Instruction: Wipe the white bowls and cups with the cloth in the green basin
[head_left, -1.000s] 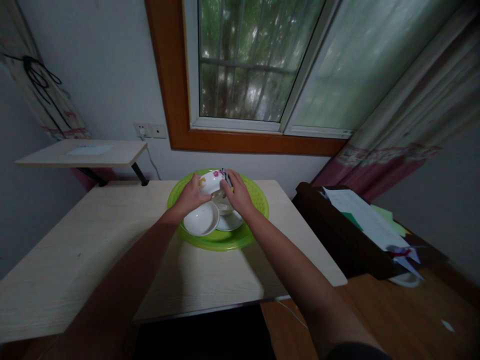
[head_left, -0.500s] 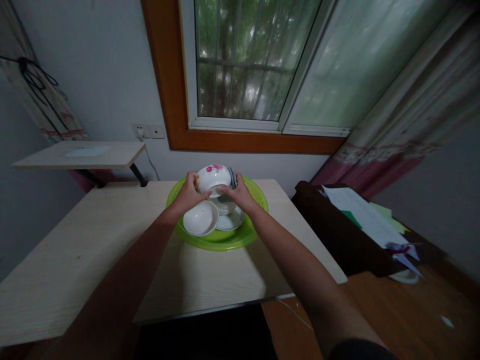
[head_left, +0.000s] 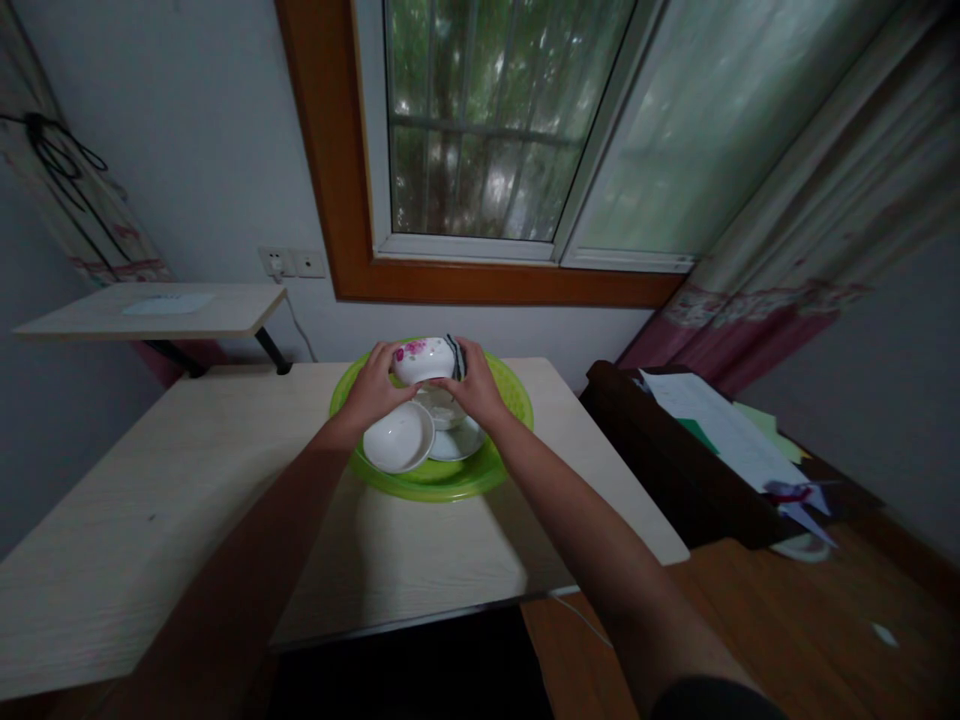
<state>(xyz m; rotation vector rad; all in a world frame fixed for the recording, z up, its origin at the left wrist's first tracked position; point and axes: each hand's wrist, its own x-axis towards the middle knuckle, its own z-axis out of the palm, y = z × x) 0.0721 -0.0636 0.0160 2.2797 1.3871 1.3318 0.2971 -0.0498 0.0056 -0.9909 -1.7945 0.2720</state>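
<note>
- The left hand point(head_left: 370, 388) grips the left side of the flowered bowl point(head_left: 424, 362); its fingers are bent around the side, with the thumb below.
- The right hand point(head_left: 481, 386) is at the bowl's other side; its fingers press a striped cloth point(head_left: 457, 358) against it, and its thumb reaches under the bowl.
- The flowered bowl is held tilted between the two hands, over the far part of the green basket point(head_left: 444, 493), its pink flowers facing the camera.
- In the basket, nearer the camera, the white bowl point(head_left: 398, 438) lies tilted with its open side up, on the left.
- Just beside it on the right is a white plate point(head_left: 457, 442), partly covered by a clear bowl point(head_left: 441, 408) that sits below the flowered bowl and is partly hidden by the hands.
- The basket stands on the pale table point(head_left: 420, 560), near its far edge, between the two forearms.
- A small raised shelf point(head_left: 172, 318) stands at the table's far left, with a sheet point(head_left: 169, 304) on top.
- Two sockets point(head_left: 292, 263) are on the wall behind; a white cable point(head_left: 302, 325) hangs from the left one.
- Right of the table, papers point(head_left: 720, 430) lie on a dark brown piece of furniture point(head_left: 660, 460).
</note>
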